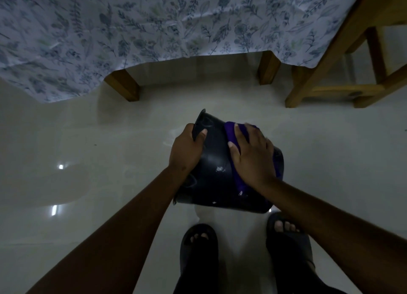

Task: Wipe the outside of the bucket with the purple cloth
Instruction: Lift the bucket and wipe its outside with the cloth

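A dark bucket [214,161] is tipped on its side above the pale floor, its outer wall facing up with a few white specks on it. My left hand [187,149] grips its rim on the left, thumb over the edge. My right hand [251,155] lies flat with fingers spread, pressing the purple cloth [231,130] against the right part of the wall. The cloth sticks out beyond my fingertips and below my wrist; the rest is hidden under my palm.
A bed draped in a leaf-print sheet [154,25] stands ahead on wooden legs [123,84]. A wooden stool frame [337,78] is at the right. My feet in black sandals [199,249] stand on the glossy tiled floor [66,161] just behind the bucket.
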A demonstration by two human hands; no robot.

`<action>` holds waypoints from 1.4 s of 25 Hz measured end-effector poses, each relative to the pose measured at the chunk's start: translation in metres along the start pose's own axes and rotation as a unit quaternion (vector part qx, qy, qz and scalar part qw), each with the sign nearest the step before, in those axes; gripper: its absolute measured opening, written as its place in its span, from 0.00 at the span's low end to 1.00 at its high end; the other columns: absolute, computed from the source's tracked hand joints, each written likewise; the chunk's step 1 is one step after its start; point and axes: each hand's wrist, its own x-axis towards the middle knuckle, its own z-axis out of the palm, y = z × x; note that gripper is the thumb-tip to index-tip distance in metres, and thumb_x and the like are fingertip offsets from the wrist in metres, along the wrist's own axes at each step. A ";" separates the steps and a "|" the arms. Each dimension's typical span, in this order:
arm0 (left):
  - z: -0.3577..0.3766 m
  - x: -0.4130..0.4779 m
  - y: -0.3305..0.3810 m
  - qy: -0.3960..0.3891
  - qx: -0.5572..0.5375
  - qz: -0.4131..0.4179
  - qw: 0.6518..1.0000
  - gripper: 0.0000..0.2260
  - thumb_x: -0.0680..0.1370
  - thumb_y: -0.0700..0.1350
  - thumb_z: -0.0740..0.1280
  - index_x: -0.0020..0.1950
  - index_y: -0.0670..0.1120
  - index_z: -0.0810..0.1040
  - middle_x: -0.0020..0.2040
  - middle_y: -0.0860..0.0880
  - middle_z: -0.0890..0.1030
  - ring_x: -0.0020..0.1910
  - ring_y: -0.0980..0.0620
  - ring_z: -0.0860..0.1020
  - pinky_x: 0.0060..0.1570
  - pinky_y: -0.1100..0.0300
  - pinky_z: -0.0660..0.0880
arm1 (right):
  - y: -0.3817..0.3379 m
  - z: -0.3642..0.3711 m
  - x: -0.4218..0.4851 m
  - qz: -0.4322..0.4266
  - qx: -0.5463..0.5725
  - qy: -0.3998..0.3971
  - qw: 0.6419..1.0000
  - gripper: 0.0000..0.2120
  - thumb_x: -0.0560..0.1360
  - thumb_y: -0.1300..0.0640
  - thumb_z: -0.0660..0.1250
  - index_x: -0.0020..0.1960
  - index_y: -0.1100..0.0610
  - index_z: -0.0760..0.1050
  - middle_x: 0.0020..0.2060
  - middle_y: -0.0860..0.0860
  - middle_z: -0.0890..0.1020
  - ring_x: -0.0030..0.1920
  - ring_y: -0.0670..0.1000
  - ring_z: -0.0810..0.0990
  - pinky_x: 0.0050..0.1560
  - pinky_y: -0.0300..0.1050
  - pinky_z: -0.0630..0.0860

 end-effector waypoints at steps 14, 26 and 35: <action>-0.001 0.001 0.003 -0.014 0.038 -0.021 0.999 0.13 0.82 0.51 0.56 0.58 0.44 0.72 0.47 0.47 0.78 0.44 0.47 0.77 0.44 0.57 0.71 | 0.001 0.006 -0.003 -0.001 0.051 -0.015 0.999 0.29 0.81 0.42 0.44 0.78 0.54 0.55 0.77 0.54 0.61 0.76 0.56 0.60 0.74 0.57 0.58; -0.004 0.001 -0.002 -0.039 -0.031 0.012 0.999 0.15 0.83 0.52 0.56 0.64 0.45 0.72 0.54 0.47 0.79 0.50 0.48 0.78 0.41 0.63 0.71 | 0.011 0.013 -0.039 -0.086 -0.010 0.021 0.996 0.26 0.81 0.44 0.48 0.77 0.49 0.55 0.77 0.52 0.60 0.77 0.57 0.57 0.73 0.61 0.57; -0.003 0.003 -0.003 -0.025 -0.031 0.021 0.999 0.15 0.83 0.52 0.56 0.66 0.47 0.71 0.56 0.47 0.80 0.50 0.50 0.78 0.48 0.60 0.71 | 0.009 0.006 -0.007 -0.012 0.040 0.016 0.999 0.27 0.80 0.42 0.45 0.77 0.49 0.56 0.77 0.52 0.60 0.77 0.57 0.58 0.74 0.60 0.58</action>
